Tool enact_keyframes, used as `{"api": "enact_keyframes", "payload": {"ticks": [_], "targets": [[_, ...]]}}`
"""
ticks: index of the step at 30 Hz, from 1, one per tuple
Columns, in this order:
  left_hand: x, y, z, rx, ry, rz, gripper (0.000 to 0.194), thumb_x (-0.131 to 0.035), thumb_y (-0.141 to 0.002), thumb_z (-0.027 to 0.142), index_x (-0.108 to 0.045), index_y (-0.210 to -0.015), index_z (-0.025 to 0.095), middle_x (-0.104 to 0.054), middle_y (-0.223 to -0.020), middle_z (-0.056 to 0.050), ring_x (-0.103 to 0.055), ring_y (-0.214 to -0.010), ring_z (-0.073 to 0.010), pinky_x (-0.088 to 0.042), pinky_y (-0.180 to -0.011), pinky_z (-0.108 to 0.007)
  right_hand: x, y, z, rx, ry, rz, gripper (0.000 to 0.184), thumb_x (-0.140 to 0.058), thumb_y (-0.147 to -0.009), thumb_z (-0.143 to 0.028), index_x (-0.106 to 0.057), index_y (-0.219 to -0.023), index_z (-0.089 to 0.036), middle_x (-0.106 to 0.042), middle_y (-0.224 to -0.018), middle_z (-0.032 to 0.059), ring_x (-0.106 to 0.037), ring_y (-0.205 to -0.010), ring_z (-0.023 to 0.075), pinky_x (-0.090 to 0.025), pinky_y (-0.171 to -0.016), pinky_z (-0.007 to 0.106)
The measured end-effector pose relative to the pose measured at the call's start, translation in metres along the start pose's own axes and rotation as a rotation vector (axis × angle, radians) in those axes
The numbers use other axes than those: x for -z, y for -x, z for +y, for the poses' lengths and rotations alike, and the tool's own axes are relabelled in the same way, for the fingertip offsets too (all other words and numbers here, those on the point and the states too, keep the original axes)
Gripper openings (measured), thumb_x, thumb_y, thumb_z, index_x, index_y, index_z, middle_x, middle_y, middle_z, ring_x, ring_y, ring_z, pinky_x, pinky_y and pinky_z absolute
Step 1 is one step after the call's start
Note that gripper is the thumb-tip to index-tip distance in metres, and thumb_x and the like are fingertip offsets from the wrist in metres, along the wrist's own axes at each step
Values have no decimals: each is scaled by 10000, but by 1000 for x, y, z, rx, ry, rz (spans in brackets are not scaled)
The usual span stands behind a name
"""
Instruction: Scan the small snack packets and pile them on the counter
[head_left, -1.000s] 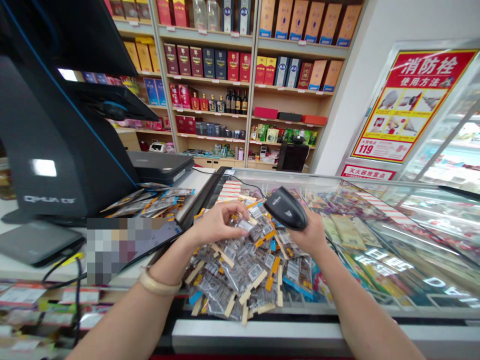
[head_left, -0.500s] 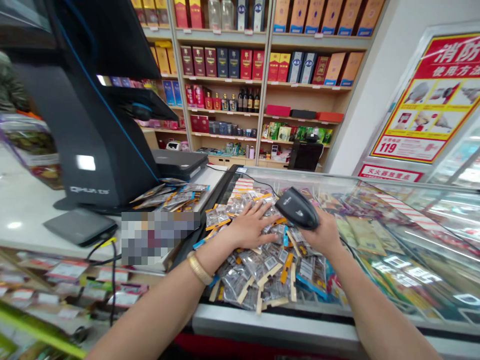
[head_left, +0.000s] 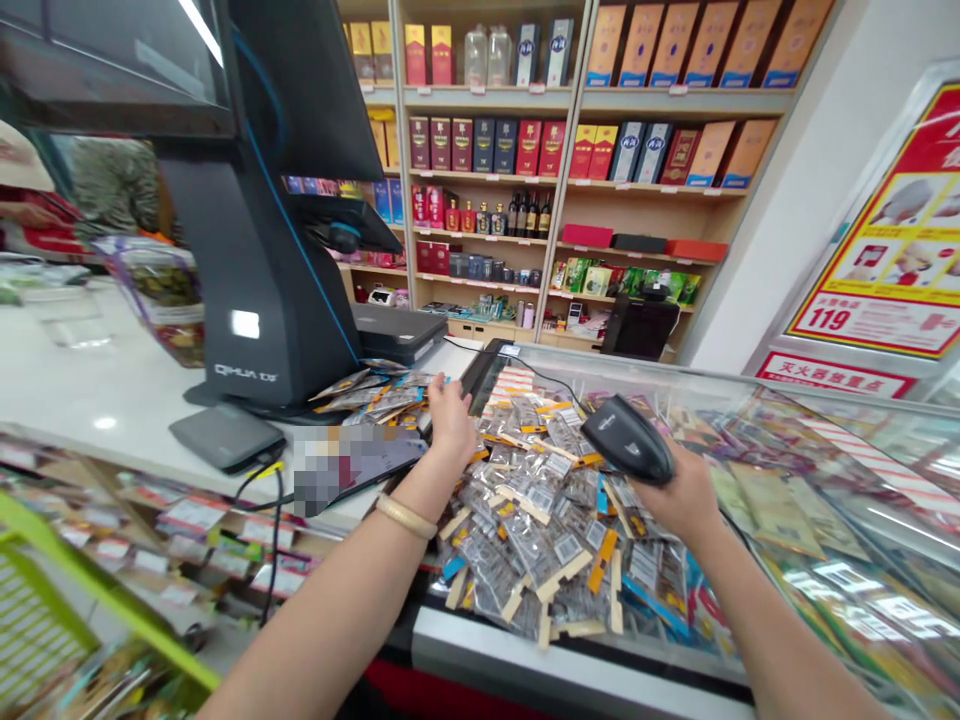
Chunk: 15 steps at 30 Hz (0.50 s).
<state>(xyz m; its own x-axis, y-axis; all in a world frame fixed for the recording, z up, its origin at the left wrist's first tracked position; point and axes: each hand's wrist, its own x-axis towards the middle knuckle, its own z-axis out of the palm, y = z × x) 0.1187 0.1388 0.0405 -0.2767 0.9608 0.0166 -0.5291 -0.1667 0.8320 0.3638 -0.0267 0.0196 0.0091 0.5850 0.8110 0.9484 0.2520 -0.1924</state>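
A heap of small clear packets with barcode labels and orange or tan header cards (head_left: 525, 520) lies on the glass counter top (head_left: 825, 500). My left hand (head_left: 450, 415) is at the heap's far left edge, fingers curled down; what they grip is hidden. A second, smaller spread of packets (head_left: 375, 392) lies just left of that hand, at the foot of the register. My right hand (head_left: 679, 495) grips a black handheld barcode scanner (head_left: 628, 440), held over the right side of the heap with its head tilted towards the packets.
A tall black register terminal (head_left: 262, 300) stands at the left on a white counter, with a flat dark device (head_left: 225, 435) and cables beside it. A green basket frame (head_left: 45, 600) is at lower left. Shelves of boxed bottles (head_left: 525, 150) fill the back wall.
My left hand lay flat with spread fingers on the heap's middle half a second ago; it has since moved left to the heap's edge and curled. The scanner stays in my right hand. The view has swung left.
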Motion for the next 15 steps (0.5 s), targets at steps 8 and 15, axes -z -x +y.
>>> {"api": "enact_keyframes", "payload": {"ticks": [8,15], "targets": [[12,-26,15,45,55,253,185,-456,-716,166,-445,-882,247,-546,-807,30,-563,-731,-110,-455,-746,-265,2,-2,-5,11,-28,-26,216,-549,-747,-317,-649,-911,-219,-705,-735,52,-679,-660,248,-507,-588,311],[4,-12,8,17,-9,155,182,-476,-740,152,-526,-892,238,-599,-766,16,-614,-796,-132,-482,-766,-272,2,-1,-5,-5,-34,-36,257,-560,-735,-326,-660,-945,-218,-721,-773,63,-695,-708,267,-525,-606,322]]}}
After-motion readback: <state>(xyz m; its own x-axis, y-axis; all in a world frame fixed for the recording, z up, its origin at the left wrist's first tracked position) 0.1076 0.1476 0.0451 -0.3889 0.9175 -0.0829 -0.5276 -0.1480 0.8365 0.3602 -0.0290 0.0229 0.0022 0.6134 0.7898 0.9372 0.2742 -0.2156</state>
